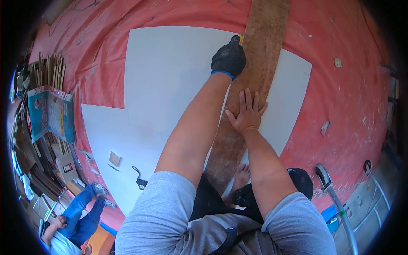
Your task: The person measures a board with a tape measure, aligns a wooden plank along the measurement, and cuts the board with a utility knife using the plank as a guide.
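My left hand [229, 58], in a dark glove with a blue cuff, is closed around a yellow utility knife [241, 39], mostly hidden by the fingers. It rests at the left edge of a long brown board [265, 38], near the far edge of a large white sheet [170, 72]. My bare right hand [247, 112] lies flat on the board, nearer my body, with its fingers spread. The board lies across the sheet, and a thin gap line runs along its left side. My bare foot [241, 176] is beside the board's near end.
On the sheet lie a small beige square [114, 158] and a black strapped item [141, 182]. Red tarp [340, 106] covers the floor. Wood strips [51, 70] stand at left, near another person [78, 214] in jeans. A metal frame with wheels [335, 199] stands at right.
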`<state>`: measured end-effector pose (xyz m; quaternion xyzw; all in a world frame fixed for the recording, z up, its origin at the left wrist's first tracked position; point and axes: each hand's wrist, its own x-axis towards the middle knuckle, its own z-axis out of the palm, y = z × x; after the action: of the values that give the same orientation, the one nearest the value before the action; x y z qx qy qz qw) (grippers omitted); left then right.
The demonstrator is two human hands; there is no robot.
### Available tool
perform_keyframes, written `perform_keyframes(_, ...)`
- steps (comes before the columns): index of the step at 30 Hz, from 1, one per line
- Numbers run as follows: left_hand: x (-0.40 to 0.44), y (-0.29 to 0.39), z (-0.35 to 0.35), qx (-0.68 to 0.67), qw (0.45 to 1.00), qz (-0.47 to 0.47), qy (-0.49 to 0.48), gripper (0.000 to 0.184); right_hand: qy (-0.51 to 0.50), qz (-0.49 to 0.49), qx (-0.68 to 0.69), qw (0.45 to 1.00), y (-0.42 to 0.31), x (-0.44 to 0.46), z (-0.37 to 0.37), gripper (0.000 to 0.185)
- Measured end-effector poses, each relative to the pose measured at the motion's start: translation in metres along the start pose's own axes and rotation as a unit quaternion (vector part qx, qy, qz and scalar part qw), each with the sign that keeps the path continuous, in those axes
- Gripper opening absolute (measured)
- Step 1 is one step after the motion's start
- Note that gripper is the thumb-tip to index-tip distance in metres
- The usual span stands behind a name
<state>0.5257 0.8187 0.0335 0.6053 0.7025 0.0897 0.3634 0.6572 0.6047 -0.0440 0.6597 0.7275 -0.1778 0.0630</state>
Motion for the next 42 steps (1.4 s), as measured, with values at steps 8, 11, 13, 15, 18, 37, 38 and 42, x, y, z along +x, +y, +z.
perform_keyframes(8,0.001,0.007,0.0,0.021,0.999,-0.008,-0.024,0.038,-0.026,0.011,-0.027,0.999,-0.004,0.002,-0.009,0.097)
perform_keyframes(11,-0.021,-0.005,0.004,0.025,0.999,0.005,-0.036,0.038,-0.025,0.007,-0.032,0.999,-0.004,0.001,-0.007,0.098)
perform_keyframes(13,-0.045,-0.011,0.002,0.014,0.998,-0.03,-0.057,0.036,-0.02,0.006,-0.032,0.999,-0.004,0.002,-0.007,0.098)
perform_keyframes(15,-0.075,-0.015,-0.005,-0.008,0.996,-0.049,-0.075,0.038,-0.044,0.015,-0.04,0.998,-0.007,0.005,-0.013,0.098)
perform_keyframes(18,-0.119,-0.034,0.0,0.001,0.992,-0.072,-0.107,0.043,-0.078,0.022,-0.082,0.993,-0.009,0.005,-0.022,0.099)
perform_keyframes(37,-0.361,-0.126,0.036,0.064,0.962,-0.152,-0.217,0.058,0.017,-0.006,-0.036,0.999,0.002,0.003,0.008,0.101)
perform_keyframes(38,-0.368,-0.129,0.038,0.071,0.964,-0.147,-0.211,0.057,0.024,-0.009,-0.035,0.999,0.003,0.003,0.009,0.101)
perform_keyframes(42,-0.38,-0.137,0.043,0.07,0.973,-0.125,-0.183,0.055,0.034,-0.012,-0.035,0.999,0.002,0.002,0.009,0.101)
